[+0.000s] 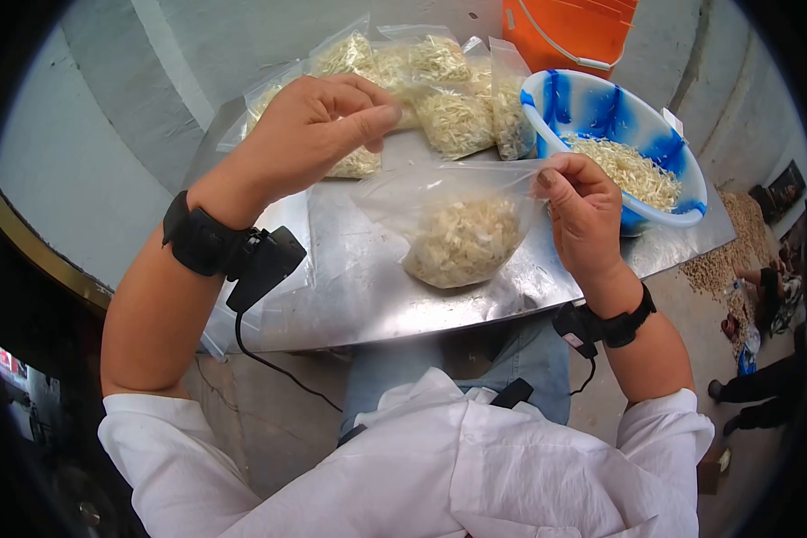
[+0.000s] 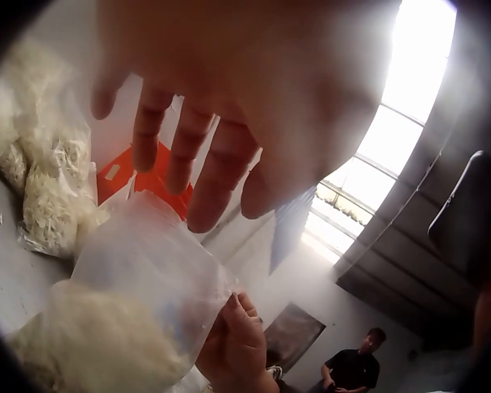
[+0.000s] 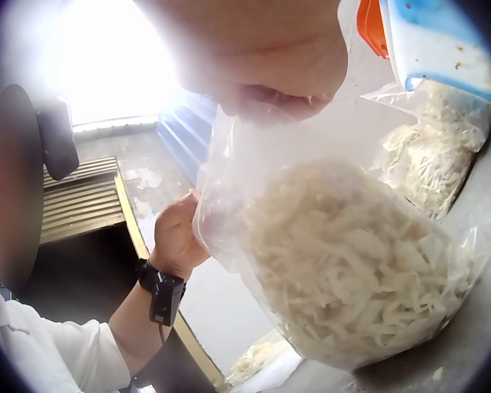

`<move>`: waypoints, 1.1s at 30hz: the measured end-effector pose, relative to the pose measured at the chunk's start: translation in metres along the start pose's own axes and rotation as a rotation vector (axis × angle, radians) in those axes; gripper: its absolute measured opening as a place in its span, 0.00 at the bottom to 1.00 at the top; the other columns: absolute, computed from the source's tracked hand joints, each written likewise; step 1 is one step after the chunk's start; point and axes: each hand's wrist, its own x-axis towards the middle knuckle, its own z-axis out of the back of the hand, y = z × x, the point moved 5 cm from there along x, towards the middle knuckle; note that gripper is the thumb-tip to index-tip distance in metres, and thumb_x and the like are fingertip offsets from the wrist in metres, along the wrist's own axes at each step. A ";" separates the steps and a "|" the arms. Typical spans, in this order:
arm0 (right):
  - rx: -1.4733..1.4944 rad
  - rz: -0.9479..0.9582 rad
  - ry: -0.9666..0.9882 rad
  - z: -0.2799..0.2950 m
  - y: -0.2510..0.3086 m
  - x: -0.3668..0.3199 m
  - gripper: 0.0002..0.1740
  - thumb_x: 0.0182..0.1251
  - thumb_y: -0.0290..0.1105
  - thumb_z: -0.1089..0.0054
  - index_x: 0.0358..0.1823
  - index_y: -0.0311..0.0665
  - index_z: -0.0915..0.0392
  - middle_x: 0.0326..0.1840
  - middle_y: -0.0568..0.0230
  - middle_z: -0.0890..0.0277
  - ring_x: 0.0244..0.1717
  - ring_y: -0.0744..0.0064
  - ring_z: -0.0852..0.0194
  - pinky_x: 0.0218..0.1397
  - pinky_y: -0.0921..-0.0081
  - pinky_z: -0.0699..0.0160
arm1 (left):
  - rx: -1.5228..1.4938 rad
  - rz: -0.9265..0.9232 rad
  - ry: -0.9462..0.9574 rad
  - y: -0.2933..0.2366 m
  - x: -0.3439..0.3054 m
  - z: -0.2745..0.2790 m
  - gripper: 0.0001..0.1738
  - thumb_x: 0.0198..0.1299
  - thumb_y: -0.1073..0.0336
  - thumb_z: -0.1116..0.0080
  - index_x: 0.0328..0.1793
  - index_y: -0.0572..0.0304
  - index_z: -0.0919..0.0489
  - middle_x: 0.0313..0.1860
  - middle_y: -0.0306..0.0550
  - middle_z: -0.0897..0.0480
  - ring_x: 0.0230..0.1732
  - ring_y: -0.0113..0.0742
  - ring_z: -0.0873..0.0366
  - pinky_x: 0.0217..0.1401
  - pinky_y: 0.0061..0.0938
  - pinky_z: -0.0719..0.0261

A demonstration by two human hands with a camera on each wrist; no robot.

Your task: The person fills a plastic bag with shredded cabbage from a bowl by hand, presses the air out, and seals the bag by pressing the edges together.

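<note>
A clear plastic bag [image 1: 468, 240] filled with pale dried shreds stands on the metal table, its upper edge drawn out toward the right. My right hand [image 1: 586, 213] pinches that top corner between thumb and fingers. Above the bag's left side is my left hand [image 1: 318, 130], fingers loosely extended and holding nothing. In the left wrist view, the left hand's fingers [image 2: 206, 180] spread over the bag's upper film. Through the film in the right wrist view, the shreds [image 3: 344, 262] look like short, flat strips.
Several filled bags [image 1: 453, 117] crowd the back of the table [image 1: 359, 309]. A blue-and-white basin [image 1: 690, 193] with loose shreds stands at the right, before an orange bucket [image 1: 565, 31]. Flat empty bags [image 1: 282, 242] lie at the left. A person [image 2: 356, 368] is in the background.
</note>
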 end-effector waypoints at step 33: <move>-0.153 0.139 -0.001 -0.008 0.032 0.033 0.06 0.57 0.26 0.39 0.34 0.31 0.23 0.29 0.67 0.23 0.30 0.82 0.28 0.38 0.85 0.29 | -0.375 -0.098 -0.563 0.046 -0.044 -0.010 0.07 0.55 0.70 0.40 0.39 0.65 0.18 0.33 0.39 0.20 0.35 0.24 0.26 0.41 0.17 0.29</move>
